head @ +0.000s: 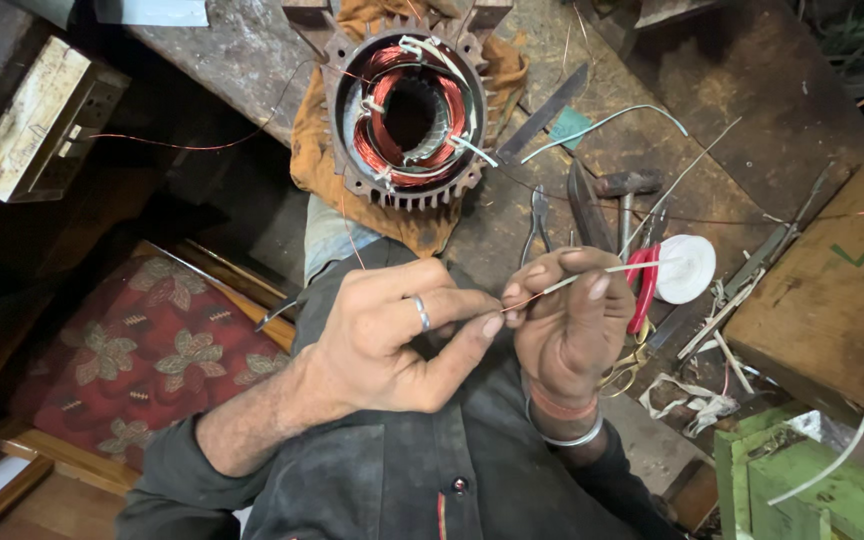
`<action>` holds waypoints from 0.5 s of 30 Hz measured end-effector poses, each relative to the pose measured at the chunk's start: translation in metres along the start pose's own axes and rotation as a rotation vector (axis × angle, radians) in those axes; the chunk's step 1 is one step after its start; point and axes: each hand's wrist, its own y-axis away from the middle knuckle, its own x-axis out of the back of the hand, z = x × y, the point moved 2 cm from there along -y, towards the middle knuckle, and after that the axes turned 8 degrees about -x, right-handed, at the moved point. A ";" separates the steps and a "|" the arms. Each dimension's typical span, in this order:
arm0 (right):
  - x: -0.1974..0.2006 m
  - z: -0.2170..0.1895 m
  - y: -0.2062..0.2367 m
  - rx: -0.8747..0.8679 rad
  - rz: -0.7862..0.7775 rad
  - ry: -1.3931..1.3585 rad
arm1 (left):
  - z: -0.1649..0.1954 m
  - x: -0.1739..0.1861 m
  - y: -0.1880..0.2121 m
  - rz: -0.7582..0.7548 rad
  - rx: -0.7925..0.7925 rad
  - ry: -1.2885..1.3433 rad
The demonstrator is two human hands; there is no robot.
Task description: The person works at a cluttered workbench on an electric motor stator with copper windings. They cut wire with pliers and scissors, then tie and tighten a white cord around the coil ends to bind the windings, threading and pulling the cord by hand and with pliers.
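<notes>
A thin copper wire [522, 300] in a white sleeve [592, 273] is pinched between the fingertips of the left hand [392, 335] and right hand [567, 320], held before the chest, below the stator [407, 105] on the workbench [752, 110].

Two hands meet at the frame's centre: the left hand [392, 335] pinches a thin copper wire [524, 299], the right hand [572, 320] grips its white sleeve [607, 270]. Above sits a motor stator [407, 110]; pliers [642, 290] lie right.
</notes>
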 end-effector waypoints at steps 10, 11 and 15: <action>-0.012 -0.011 -0.006 0.121 -0.085 0.337 | -0.004 0.001 0.005 -0.016 -0.006 -0.026; -0.013 -0.012 -0.007 0.127 -0.098 0.417 | -0.005 0.001 0.005 -0.008 -0.016 -0.033; -0.011 -0.007 -0.012 0.138 -0.146 0.545 | -0.007 0.004 0.001 -0.025 -0.050 -0.016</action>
